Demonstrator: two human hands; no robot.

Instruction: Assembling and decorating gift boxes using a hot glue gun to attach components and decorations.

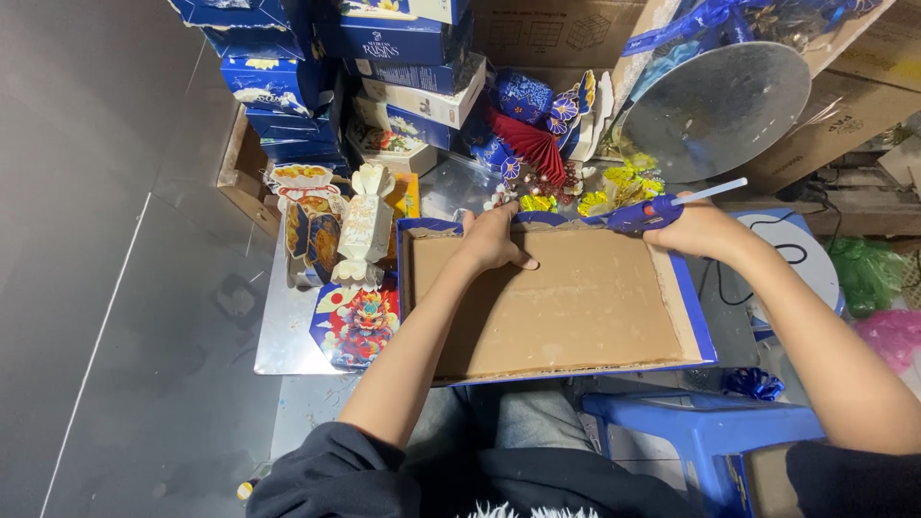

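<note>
A large flat brown cardboard panel (561, 302) with blue edging lies face down in front of me on a shiny metal sheet. My left hand (494, 238) presses flat on its far left part, fingers spread near the top edge. At the panel's far right corner my right hand (700, 228) grips a blue glue gun (645, 213). A white glue stick juts out of the gun's back, and its nozzle points left along the top edge.
Stacked blue gift boxes (384, 38) and brown cartons fill the back. A red paper fan (528, 144), a candy-shaped box (363, 225), a dragon-print box (357, 321) and a silver round board (724, 101) surround the panel. A blue plastic stool (710, 436) stands near my knees. Grey floor lies left.
</note>
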